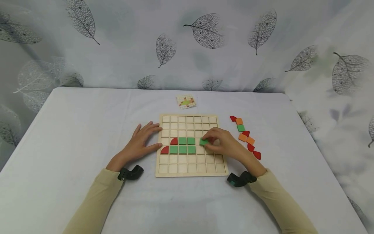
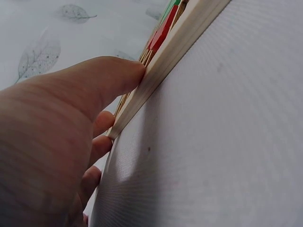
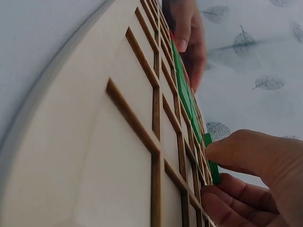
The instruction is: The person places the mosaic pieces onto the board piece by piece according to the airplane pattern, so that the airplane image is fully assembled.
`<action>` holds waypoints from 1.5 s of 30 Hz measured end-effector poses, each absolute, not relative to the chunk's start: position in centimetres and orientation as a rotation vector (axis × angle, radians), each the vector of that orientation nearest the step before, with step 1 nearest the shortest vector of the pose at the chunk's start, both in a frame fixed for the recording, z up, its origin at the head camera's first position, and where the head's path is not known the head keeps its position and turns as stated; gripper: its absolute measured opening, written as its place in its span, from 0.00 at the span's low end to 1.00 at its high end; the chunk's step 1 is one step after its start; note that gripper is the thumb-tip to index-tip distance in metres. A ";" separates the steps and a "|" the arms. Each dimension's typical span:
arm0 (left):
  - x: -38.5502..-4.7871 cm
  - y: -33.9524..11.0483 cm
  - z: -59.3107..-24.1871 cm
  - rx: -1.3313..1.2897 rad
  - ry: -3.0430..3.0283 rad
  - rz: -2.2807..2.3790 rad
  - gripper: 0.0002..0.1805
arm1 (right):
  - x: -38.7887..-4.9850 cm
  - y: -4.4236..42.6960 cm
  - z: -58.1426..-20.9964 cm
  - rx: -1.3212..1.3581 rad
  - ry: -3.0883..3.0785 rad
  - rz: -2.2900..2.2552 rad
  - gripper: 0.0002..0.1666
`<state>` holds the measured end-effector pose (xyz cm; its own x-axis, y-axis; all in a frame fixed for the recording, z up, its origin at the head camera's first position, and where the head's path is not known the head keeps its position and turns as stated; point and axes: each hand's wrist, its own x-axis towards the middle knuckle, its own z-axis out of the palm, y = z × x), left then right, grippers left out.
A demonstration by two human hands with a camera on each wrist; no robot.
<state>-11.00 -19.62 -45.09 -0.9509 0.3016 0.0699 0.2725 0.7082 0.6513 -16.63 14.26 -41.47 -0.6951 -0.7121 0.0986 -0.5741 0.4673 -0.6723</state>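
A wooden grid board (image 1: 178,173) lies on the white table. My right hand (image 1: 225,142) pinches a green square tile (image 1: 203,142) by its edges, over a cell just right of the tile rows. In the right wrist view that tile (image 3: 212,158) stands tilted between thumb and fingers. Two rows of green square tiles (image 1: 182,149) sit in the grid, each with a red quarter-round tile (image 1: 165,149) at its left end. My left hand (image 1: 138,143) rests with fingers spread against the board's left edge. Its thumb (image 2: 118,78) touches the rim.
Right of the board lies a loose line of tiles: red quarter-rounds (image 1: 257,155), orange squares (image 1: 250,140) and one green square (image 1: 241,128). Behind the board is a small pattern card (image 1: 186,101). A leaf-print cloth (image 1: 122,42) hangs beyond the table's far edge.
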 end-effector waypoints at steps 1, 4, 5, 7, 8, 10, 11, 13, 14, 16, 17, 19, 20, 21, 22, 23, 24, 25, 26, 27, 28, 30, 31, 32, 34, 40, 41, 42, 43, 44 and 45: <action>-11.0 -19.6 -45.1 0.481 2.863 1.082 0.34 | -16.7 14.2 -41.5 -1.121 2.517 -1.043 0.12; -11.0 -19.5 -44.9 0.477 2.860 1.082 0.34 | -16.8 14.0 -41.7 -1.134 2.514 -1.055 0.11; -11.0 -19.4 -44.9 0.476 2.859 1.083 0.34 | -16.9 14.0 -41.8 -1.139 2.517 -1.053 0.11; -11.1 -19.4 -44.8 0.477 2.857 1.084 0.34 | -16.9 13.9 -41.9 -1.143 2.522 -1.047 0.11; -11.1 -19.3 -44.9 0.479 2.857 1.085 0.34 | -16.9 13.9 -42.0 -1.144 2.523 -1.044 0.11; -11.1 -19.3 -44.9 0.484 2.857 1.088 0.34 | -17.0 13.9 -42.0 -1.138 2.527 -1.036 0.11; -11.2 -19.3 -44.9 0.488 2.857 1.090 0.34 | -16.9 13.9 -42.0 -1.137 2.529 -1.033 0.11; -11.2 -19.3 -44.9 0.493 2.861 1.090 0.34 | -16.9 13.9 -42.0 -1.133 2.528 -1.038 0.10; -11.2 -19.3 -44.9 0.497 2.862 1.091 0.34 | -16.9 13.8 -42.0 -1.131 2.528 -1.040 0.10; -11.2 -19.3 -44.9 0.498 2.866 1.089 0.33 | -16.9 13.8 -42.0 -1.138 2.524 -1.054 0.09; -11.2 -19.3 -44.9 0.498 2.868 1.086 0.33 | -16.9 13.7 -41.9 -1.138 2.524 -1.057 0.08; -11.1 -19.3 -44.9 0.498 2.870 1.083 0.33 | -16.9 13.7 -41.9 -1.150 2.522 -1.065 0.08; -11.2 -19.3 -44.9 0.497 2.869 1.083 0.33 | -17.0 13.6 -41.9 -1.154 2.523 -1.065 0.07; -11.1 -19.3 -44.9 0.494 2.870 1.081 0.33 | -17.0 13.6 -41.9 -1.162 2.523 -1.066 0.07; -11.1 -19.3 -44.8 0.493 2.870 1.080 0.33 | -17.0 13.6 -41.9 -1.167 2.525 -1.066 0.07; -11.2 -19.3 -44.8 0.493 2.869 1.081 0.33 | -17.0 13.6 -41.9 -1.175 2.527 -1.065 0.07; -11.2 -19.3 -44.8 0.493 2.868 1.081 0.33 | -17.0 13.6 -41.9 -1.182 2.527 -1.070 0.07; -11.2 -19.3 -44.8 0.489 2.867 1.081 0.33 | -17.0 13.6 -41.9 -1.184 2.529 -1.072 0.07; -11.2 -19.2 -44.8 0.489 2.867 1.080 0.33 | -16.9 13.6 -41.9 -1.188 2.529 -1.076 0.07; -11.2 -19.2 -44.8 0.489 2.865 1.080 0.33 | -16.9 13.6 -41.9 -1.188 2.528 -1.081 0.07; -11.2 -19.2 -44.7 0.489 2.863 1.081 0.33 | -16.9 13.6 -41.9 -1.184 2.528 -1.085 0.07; -11.2 -19.2 -44.7 0.487 2.861 1.080 0.33 | -16.8 13.7 -41.9 -1.169 2.526 -1.086 0.07; -11.1 -19.1 -44.7 0.487 2.860 1.080 0.33 | -16.8 13.7 -41.9 -1.159 2.526 -1.084 0.07; -11.1 -19.1 -44.6 0.488 2.859 1.081 0.33 | -16.8 13.8 -41.8 -1.150 2.526 -1.083 0.07; -11.2 -19.1 -44.6 0.489 2.858 1.080 0.33 | -16.8 13.8 -41.8 -1.132 2.525 -1.081 0.07; -11.1 -19.1 -44.6 0.488 2.859 1.077 0.33 | -16.8 13.9 -41.8 -1.123 2.506 -1.108 0.07; -11.1 -19.2 -44.6 0.489 2.860 1.077 0.34 | -16.8 14.0 -41.9 -1.132 2.499 -1.117 0.07; -11.1 -19.2 -44.6 0.490 2.860 1.078 0.34 | -16.8 14.0 -41.9 -1.138 2.489 -1.124 0.07; -11.1 -19.2 -44.6 0.490 2.859 1.080 0.34 | -16.8 14.0 -41.9 -1.146 2.481 -1.129 0.07; -11.1 -19.2 -44.6 0.489 2.857 1.082 0.34 | -16.8 14.0 -41.9 -1.154 2.472 -1.132 0.08; -11.1 -19.3 -44.7 0.487 2.856 1.085 0.34 | -16.8 14.0 -41.8 -1.163 2.462 -1.135 0.08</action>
